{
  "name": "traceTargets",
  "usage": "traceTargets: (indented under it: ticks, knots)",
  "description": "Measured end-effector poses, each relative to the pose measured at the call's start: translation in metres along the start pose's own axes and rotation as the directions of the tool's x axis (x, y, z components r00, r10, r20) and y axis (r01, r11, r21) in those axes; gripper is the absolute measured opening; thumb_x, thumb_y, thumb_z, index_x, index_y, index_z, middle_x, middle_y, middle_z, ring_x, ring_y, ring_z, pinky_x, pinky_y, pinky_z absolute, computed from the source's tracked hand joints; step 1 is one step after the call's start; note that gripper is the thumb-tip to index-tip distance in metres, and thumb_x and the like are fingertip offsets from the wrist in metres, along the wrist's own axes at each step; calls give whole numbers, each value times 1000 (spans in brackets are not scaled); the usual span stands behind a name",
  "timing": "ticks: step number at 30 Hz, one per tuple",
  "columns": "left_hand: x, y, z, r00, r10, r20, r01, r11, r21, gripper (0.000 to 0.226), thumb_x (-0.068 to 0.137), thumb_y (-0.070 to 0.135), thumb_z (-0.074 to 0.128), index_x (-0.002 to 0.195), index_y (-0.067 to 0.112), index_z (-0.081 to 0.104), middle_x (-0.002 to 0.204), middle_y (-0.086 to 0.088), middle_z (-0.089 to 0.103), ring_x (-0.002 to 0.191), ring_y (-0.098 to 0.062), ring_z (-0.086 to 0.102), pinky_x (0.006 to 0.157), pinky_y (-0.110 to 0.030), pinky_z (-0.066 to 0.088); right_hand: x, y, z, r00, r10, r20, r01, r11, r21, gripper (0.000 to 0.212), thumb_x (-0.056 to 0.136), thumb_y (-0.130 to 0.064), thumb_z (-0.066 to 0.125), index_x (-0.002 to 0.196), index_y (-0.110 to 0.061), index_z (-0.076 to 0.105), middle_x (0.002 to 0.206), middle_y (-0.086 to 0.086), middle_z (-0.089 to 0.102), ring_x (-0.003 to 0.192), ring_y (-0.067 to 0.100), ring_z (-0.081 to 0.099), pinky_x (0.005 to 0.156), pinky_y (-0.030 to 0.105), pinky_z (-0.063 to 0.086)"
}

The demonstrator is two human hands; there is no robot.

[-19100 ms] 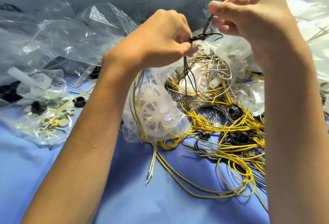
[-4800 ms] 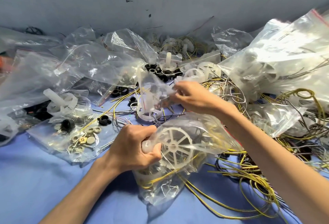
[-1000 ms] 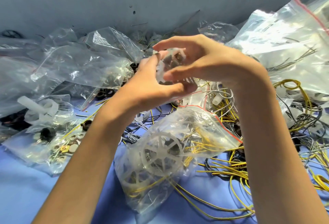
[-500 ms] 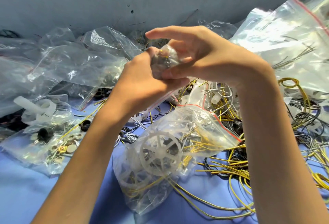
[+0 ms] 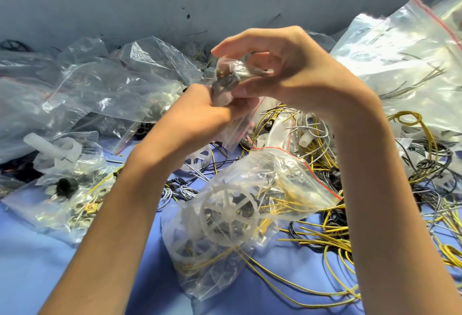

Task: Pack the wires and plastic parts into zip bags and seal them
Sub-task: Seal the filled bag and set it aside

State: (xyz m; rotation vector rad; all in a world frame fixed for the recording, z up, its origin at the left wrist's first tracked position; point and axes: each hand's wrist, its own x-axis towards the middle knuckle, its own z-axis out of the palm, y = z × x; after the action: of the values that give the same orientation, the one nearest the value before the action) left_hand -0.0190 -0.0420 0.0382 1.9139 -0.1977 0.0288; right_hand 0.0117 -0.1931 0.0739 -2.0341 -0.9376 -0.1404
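Head view: filled bag [image 5: 282, 182], wires [image 5: 332, 238] beneath held pouch [image 5: 226, 80].

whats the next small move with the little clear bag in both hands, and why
Probably slide the right hand from the small clear zip bag of dark parts down to its red-striped mouth and pinch that shut. Both hands grip the bunched contents, while the mouth hangs loose below the left hand; whether it is sealed cannot be told.

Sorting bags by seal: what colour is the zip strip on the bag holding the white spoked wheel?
Red; the zip strip shows best in the head view.
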Motion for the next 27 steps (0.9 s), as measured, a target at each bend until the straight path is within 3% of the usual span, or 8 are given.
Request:
traceTargets:
  ticks: [5, 8, 10, 14, 18, 20, 23, 27]
  knots:
    - [0, 5, -1, 995, -18, -94, 0, 981, -195, 10, 91, 16, 60, 92, 9, 67, 80, -9, 73, 65, -15, 71, 54, -24, 55, 2, -7, -2, 999, -36, 16, 38, 982, -183, 49, 76, -19, 72, 124, -18, 62, 127, 0, 55, 120, 9, 52, 103, 31, 42]
    - [0, 4, -3, 989, -61, -132, 30, 974, -225, 17, 92, 20, 56, 83, 13, 68, 74, -1, 72, 62, -12, 67, 55, -20, 52, 1, -9, 0, 972, 97, 214, -31, 955, -294, 88, 69, -40, 81, 145, -23, 40, 143, -11, 41, 130, -3, 38, 104, 7, 29]
    - [0, 5, -1, 988, -65, -138, 31, 972, -233, 19, 92, 22, 56, 78, 14, 66, 67, 4, 66, 57, -9, 59, 54, -19, 45, 2, -8, 5, 961, 146, 235, -54, 932, -359, 103, 66, -49, 78, 151, -21, 26, 149, -11, 36, 132, -3, 31, 100, 3, 23]
    - [0, 9, 4, 994, -50, -95, 28, 974, -225, 18, 84, 26, 58, 85, 9, 64, 82, -15, 48, 73, -21, 41, 61, -33, 31, 6, -7, 14, 969, 153, 195, -66, 918, -391, 110, 63, -50, 78, 150, -13, 23, 143, -1, 45, 122, 4, 41, 91, 5, 28]
    - [-3, 10, 5, 999, -28, 22, 33, 963, -269, 29, 89, 25, 50, 102, 5, 66, 87, -9, 60, 80, -15, 54, 66, -29, 41, 5, -8, 14, 976, 127, 174, -58, 933, -356, 96, 64, -43, 81, 145, -24, 34, 105, -19, 56, 82, -8, 50, 74, 1, 37]
    - [-6, 14, 5, 996, 3, 89, 28, 938, -345, 25, 96, 19, 38, 93, 16, 62, 75, 5, 62, 68, -5, 55, 60, -22, 42, 4, -8, 14, 991, 78, 112, -32, 930, -365, 78, 66, -32, 80, 136, -28, 46, 91, -19, 61, 76, -4, 55, 73, 13, 45]
    - [-10, 21, 2, 993, 17, 120, 39, 893, -449, 17, 92, 22, 41, 97, 20, 57, 83, 4, 60, 74, -10, 55, 71, -30, 44, 3, -9, 13, 998, 14, 59, 7, 942, -337, 52, 66, -23, 75, 116, -27, 60, 88, -6, 68, 76, 9, 60, 72, 29, 51]
    - [-6, 19, 5, 978, -42, 204, 92, 965, -246, 59, 70, 46, 42, 115, 13, 62, 100, -3, 72, 93, -19, 68, 90, -34, 44, -1, -1, 2, 998, 55, 32, -39, 932, -360, 33, 72, -17, 69, 104, -25, 66, 67, -6, 62, 57, 6, 48, 51, 17, 39]
